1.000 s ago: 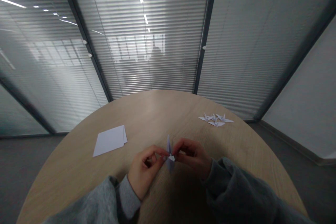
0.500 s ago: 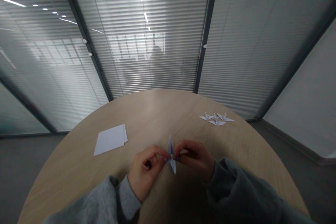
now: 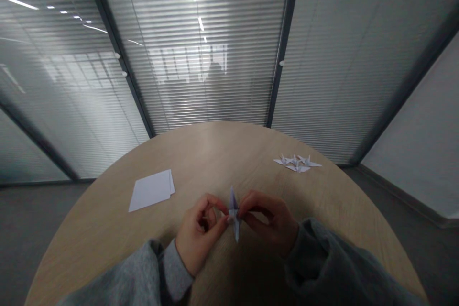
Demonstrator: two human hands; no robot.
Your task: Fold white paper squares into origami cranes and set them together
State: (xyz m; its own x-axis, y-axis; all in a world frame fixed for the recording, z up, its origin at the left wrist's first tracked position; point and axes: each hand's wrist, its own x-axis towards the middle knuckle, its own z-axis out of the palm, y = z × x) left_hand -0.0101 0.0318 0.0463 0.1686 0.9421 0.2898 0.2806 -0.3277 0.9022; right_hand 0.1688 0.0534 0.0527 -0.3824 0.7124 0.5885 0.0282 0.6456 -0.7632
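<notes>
Both hands working close together over the near middle of a round wooden tabletop (image 3: 215, 153). Left hand (image 3: 201, 236) is pinching the left side of a narrow folded paper piece (image 3: 233, 202) between thumb and index finger; right hand (image 3: 272, 222) is pinching the opposite side the same way. The piece is standing between the two sets of fingertips, one slim point reaching away from the person, another pointing back toward them. Finer folds are blurring; cannot make them out.

Grey left sleeve (image 3: 122, 275) and right sleeve (image 3: 337, 267) are covering the forearms, a dark shadow falling between them.

Left of the hands, well apart, flat white sheets (image 3: 149, 191) are lying stacked, a lower one peeking out along the right edge. Far right, a cluster of small white folded figures (image 3: 297, 168) is sitting close together, sharp tips spreading outward. Beyond the far rim, slatted blinds (image 3: 215, 107) are hanging between dark frame posts (image 3: 283, 43).
</notes>
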